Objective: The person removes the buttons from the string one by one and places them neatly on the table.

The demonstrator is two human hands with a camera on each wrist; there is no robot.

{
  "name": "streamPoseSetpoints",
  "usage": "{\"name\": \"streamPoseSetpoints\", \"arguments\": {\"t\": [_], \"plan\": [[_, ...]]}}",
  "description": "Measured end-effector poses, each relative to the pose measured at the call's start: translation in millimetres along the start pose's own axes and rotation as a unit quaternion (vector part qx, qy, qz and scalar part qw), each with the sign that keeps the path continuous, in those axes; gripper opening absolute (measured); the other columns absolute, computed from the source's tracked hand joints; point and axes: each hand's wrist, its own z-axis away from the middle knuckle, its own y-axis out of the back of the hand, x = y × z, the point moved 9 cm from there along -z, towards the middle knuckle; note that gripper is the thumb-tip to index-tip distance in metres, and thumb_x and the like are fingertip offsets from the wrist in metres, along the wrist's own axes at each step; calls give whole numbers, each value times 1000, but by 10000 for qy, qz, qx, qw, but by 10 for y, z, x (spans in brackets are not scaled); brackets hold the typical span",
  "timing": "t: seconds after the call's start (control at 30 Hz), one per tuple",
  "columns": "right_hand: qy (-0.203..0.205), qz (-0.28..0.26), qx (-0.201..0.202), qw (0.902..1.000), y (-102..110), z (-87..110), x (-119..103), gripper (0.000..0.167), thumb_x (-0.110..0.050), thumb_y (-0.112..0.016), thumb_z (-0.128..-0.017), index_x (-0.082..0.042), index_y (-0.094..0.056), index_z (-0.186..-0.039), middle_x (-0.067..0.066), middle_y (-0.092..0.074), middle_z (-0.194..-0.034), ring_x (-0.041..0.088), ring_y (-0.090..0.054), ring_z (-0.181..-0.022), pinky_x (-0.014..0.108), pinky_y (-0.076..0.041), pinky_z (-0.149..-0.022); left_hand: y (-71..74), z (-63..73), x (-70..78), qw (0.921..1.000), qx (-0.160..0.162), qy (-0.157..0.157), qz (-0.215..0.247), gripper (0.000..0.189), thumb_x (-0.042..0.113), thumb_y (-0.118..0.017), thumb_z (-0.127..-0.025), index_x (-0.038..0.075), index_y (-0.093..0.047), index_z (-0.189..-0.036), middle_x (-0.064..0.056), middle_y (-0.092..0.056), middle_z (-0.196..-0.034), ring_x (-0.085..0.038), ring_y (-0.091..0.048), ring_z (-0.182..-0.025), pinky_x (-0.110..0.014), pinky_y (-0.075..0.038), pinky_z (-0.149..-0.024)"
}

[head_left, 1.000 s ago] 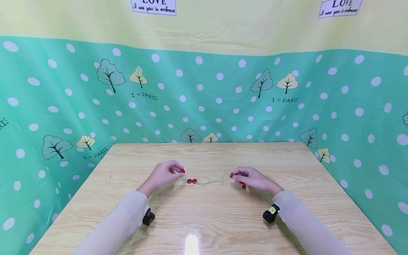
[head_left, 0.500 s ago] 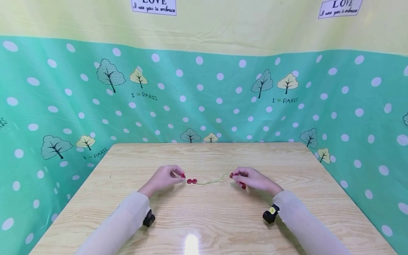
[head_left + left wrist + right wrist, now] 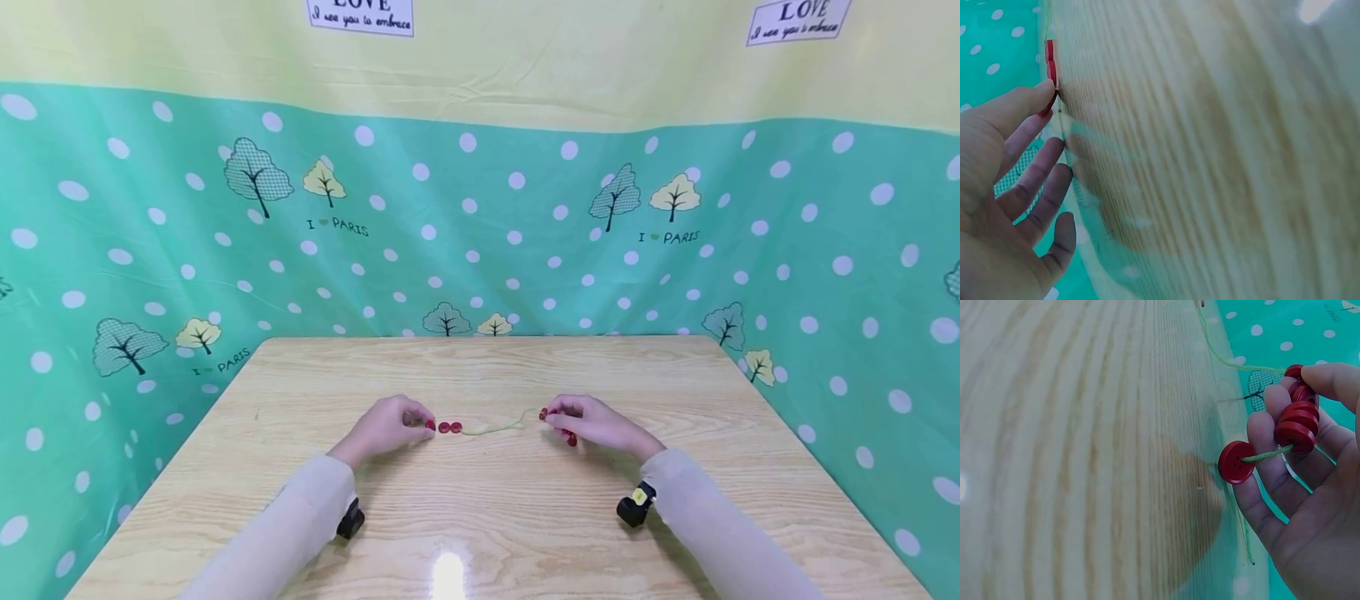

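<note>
Between thumb and forefinger my left hand (image 3: 384, 429) pinches a red button (image 3: 1049, 107), low at the tabletop. Just right of it, two red buttons (image 3: 450, 427) lie side by side on the wood. From them a thin green string (image 3: 491, 430) runs across to my right hand (image 3: 592, 419). That hand pinches a row of red buttons (image 3: 1297, 425) threaded on the string, with the thumb on the top one. One more threaded button (image 3: 1237, 462) hangs lower, apart from the row, and a string tail dangles below. Whether the string passes through the two lying buttons is too small to tell.
The pale wooden table (image 3: 480, 508) spreads out around both hands. A green dotted curtain (image 3: 480, 242) stands behind its back edge and along both sides. A black wrist camera (image 3: 633, 506) sits at the right cuff, another black camera (image 3: 350, 518) at the left.
My left hand has come down toward the table with its button, which now sits level with the two lying ones. The right hand has stayed nearly still.
</note>
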Motion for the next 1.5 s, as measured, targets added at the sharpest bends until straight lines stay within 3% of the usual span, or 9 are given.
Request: {"name": "streamPoseSetpoints", "arguments": {"t": [0.27,0.63,1.1,1.27,1.5], "plan": [[25,-4,6,10000,6,2,-18,33,-34,-56,-104,-3,-65,-113,10,-61,-81,22,-55,-69,29,-42,-57,2,-9,16,9997,66,-86,-212,17,20,-81,-86,17,-79,-103,3,-69,-97,-17,-60,-90,-41,-49,-82],[57,85,12,9999,9,-1,10,33,-34,-55,-105,-2,-65,-109,12,-61,-81,22,-54,-68,30,-42,-56,1,0,3,9998,100,-27,-197,20,21,-82,-85,17,-79,-105,3,-67,-96,-17,-58,-87,-39,-48,-80],[-25,29,4,10000,-19,10,-1,32,-34,-57,-104,-4,-65,-111,16,-63,-86,19,-54,-69,28,-41,-58,-28,-12,20,9996,219,-17,-203,33,18,-85,-82,16,-72,-112,-3,-68,-106,-22,-64,-98,-45,-51,-91],[-14,32,-4,10000,-32,13,-15,33,-34,-56,-104,-4,-65,-111,14,-63,-85,20,-53,-69,28,-42,-57,-40,-37,103,9992,332,-99,-185,39,18,-86,-81,18,-71,-117,-2,-66,-109,-20,-63,-95,-43,-51,-87],[1,74,-26,10000,-54,1,-3,33,-34,-57,-104,-3,-65,-110,11,-61,-82,21,-54,-69,30,-42,-57,-83,-97,347,9983,392,-432,18,39,18,-82,-85,16,-69,-121,-6,-67,-113,-25,-62,-98,-43,-50,-87]]}}
